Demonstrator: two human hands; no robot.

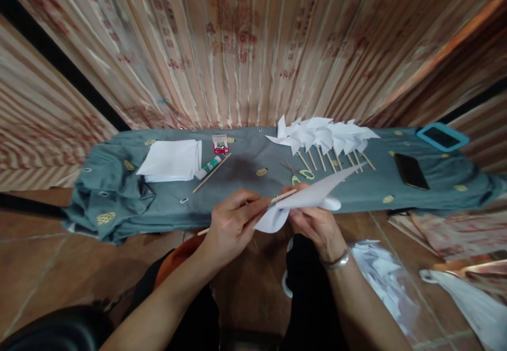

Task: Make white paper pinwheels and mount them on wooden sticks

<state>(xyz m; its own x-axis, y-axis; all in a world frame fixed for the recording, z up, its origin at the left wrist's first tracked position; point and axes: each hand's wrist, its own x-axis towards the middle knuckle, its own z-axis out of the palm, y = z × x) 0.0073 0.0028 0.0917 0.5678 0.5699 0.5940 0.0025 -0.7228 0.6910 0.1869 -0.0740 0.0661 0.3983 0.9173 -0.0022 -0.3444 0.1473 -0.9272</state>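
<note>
Between my hands, over the near edge of the bench, is a white paper pinwheel [304, 197] with a thin wooden stick [283, 195] lying against it. My left hand [235, 223] is closed round the stick, whose lower end pokes out below the palm, and its fingertips touch the paper. My right hand [317, 227], with a silver bangle at the wrist, pinches the paper from beneath; the folds hide some of its fingers. Beyond the hands lie green-handled scissors [301, 175]. A glue stick [208, 167], a loose wooden stick [212, 173] and a small red box of pins [221, 145] are farther left.
A stack of white paper [170, 159] lies on the left of the cloth-covered bench [245, 203]. Several pinwheels [322, 134] lie in a row at the back right, near a dark phone [411, 171] and a blue-framed device [442, 136]. A plastic bag of white paper [382, 271] is on the floor.
</note>
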